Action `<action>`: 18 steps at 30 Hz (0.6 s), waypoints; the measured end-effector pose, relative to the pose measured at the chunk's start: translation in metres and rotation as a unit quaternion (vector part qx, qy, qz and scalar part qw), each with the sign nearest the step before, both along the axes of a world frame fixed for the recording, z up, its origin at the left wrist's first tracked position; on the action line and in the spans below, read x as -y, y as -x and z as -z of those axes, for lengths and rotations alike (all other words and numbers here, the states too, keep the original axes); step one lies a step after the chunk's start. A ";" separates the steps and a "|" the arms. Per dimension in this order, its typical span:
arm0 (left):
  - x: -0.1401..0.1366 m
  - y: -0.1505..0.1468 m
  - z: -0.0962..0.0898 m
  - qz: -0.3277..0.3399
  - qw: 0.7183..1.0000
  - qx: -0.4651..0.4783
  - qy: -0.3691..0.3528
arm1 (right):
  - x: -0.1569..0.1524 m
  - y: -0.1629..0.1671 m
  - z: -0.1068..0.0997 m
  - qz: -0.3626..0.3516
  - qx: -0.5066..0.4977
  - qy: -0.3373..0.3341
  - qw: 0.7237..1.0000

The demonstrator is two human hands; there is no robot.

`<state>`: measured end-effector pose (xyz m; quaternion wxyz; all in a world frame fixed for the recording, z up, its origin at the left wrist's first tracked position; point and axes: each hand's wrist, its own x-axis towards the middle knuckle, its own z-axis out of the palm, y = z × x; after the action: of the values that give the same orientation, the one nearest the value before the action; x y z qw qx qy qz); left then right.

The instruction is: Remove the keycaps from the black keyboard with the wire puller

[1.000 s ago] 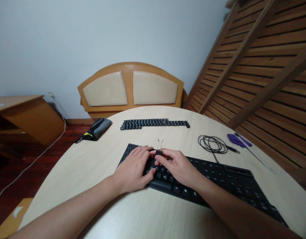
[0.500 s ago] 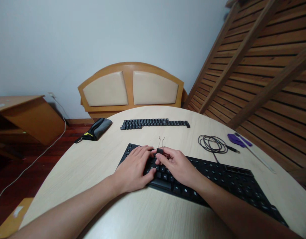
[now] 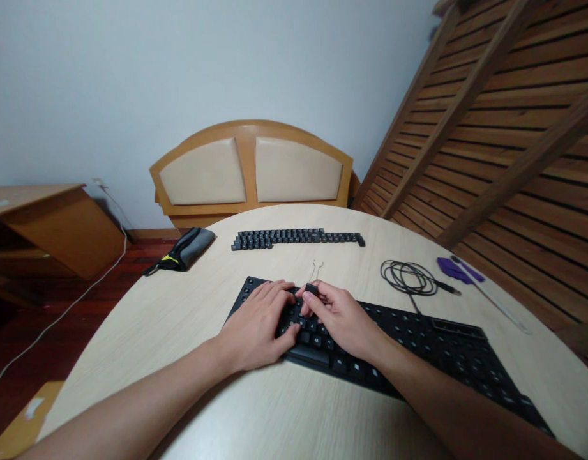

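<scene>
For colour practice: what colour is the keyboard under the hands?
The keyboard is black, seen best in the head view.

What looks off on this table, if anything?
The keyboard: bare key positions show across its right part, while loose keycaps lie in rows farther back on the table. It also sits askew, its right end nearer the person. No spill visible.

The black keyboard (image 3: 430, 348) lies flat and aslant, many keycaps missing, its long space bar (image 3: 311, 356) and nearby lettered keys in place. Above the keyboard's far edge, the wire keycap puller (image 3: 311, 289) tilts, its two thin hooked wires pointing away beyond that edge.
</scene>
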<state>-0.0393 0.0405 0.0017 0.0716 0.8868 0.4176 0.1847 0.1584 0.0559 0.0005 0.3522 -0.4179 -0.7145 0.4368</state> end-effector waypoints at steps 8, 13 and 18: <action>0.000 0.000 0.001 -0.003 1.000 -0.001 0.001 | -0.002 0.000 0.001 0.000 0.025 -0.015 1.000; 0.000 0.000 0.000 -0.001 1.000 -0.002 0.003 | -0.002 0.000 0.001 -0.006 0.023 -0.024 0.999; -0.001 -0.001 -0.001 -0.003 1.000 -0.004 0.003 | 0.000 0.000 0.001 -0.011 0.017 -0.033 0.999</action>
<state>-0.0380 0.0413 0.0023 0.0724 0.8861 0.4207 0.1804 0.1588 0.0561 0.0000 0.3483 -0.4055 -0.7390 0.4101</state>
